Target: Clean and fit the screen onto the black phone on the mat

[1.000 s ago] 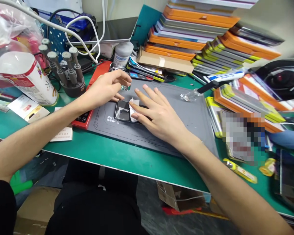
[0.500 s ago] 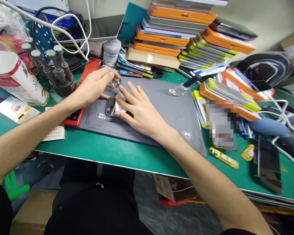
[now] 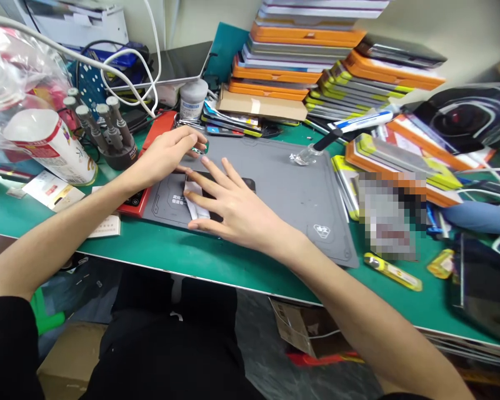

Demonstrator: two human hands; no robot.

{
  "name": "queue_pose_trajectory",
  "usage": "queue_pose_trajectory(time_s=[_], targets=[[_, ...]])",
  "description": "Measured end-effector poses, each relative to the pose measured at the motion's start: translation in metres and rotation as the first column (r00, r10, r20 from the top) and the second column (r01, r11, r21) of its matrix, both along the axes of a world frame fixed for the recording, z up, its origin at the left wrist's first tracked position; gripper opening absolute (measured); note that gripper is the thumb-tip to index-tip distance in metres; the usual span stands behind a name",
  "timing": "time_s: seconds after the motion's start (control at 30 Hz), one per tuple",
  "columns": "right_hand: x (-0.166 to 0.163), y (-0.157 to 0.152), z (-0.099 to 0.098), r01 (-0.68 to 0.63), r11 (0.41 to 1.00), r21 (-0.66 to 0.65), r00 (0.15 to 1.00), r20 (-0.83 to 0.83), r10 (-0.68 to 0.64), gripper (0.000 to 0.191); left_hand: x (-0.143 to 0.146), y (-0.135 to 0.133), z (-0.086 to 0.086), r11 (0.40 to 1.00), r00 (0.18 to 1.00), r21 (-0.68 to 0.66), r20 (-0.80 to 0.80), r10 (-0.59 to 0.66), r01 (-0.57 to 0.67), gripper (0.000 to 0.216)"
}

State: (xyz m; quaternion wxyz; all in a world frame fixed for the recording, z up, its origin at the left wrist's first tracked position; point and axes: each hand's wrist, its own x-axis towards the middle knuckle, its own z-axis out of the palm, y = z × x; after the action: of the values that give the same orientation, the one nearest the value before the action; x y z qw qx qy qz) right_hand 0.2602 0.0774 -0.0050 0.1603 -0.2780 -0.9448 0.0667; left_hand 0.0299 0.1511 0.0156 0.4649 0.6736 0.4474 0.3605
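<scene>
A dark phone (image 3: 244,184) lies flat on the grey work mat (image 3: 291,189). My right hand (image 3: 229,203) lies over it with fingers stretched flat, pressing a white wipe (image 3: 195,200) onto the phone's left end. My left hand (image 3: 166,153) rests at the mat's upper left corner, fingers curled in a pinch on a small green part (image 3: 202,149). Most of the phone is hidden under my right hand.
A red device (image 3: 150,161) lies left of the mat, beside a holder of screwdrivers (image 3: 104,130) and a white can (image 3: 52,147). A small glass bottle (image 3: 302,155) stands on the mat's far edge. Stacks of orange and grey boxes (image 3: 316,61) fill the back; another phone (image 3: 483,289) lies at right.
My right hand has slid the white wipe toward me and to the left over the phone. My left hand has stayed at the mat's corner.
</scene>
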Motion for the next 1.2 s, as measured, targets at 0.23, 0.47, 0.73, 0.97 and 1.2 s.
queue_pose_trajectory(time_s=[0.23, 0.47, 0.73, 0.97, 1.2], targets=[[0.001, 0.019, -0.014, 0.16, 0.987, 0.01, 0.987, 0.01, -0.16, 0.058, -0.004, 0.0, 0.001, 1.0, 1.0, -0.027, -0.002, 0.001, -0.001, 0.038], [0.001, 0.02, -0.015, 0.138, 0.99, -0.029, 0.99, 0.035, -0.137, 0.071, -0.005, 0.002, -0.002, 1.0, 1.0, -0.008, 0.015, -0.006, 0.006, 0.042], [0.002, 0.023, -0.011, 0.193, 0.981, 0.006, 0.98, 0.038, -0.193, 0.067, -0.004, 0.002, -0.002, 1.0, 1.0, -0.016, 0.0, 0.006, -0.006, 0.041], [0.004, 0.017, -0.006, 0.079, 0.997, 0.026, 0.997, 0.001, -0.079, 0.057, -0.005, 0.001, 0.0, 0.999, 0.998, 0.045, -0.061, -0.028, 0.03, 0.035], [0.075, 0.05, 0.014, 0.144, 0.98, -0.14, 0.986, -0.064, -0.154, 0.037, -0.001, -0.014, 0.009, 0.932, 0.93, 0.339, -0.366, 0.008, 0.126, 0.034]])
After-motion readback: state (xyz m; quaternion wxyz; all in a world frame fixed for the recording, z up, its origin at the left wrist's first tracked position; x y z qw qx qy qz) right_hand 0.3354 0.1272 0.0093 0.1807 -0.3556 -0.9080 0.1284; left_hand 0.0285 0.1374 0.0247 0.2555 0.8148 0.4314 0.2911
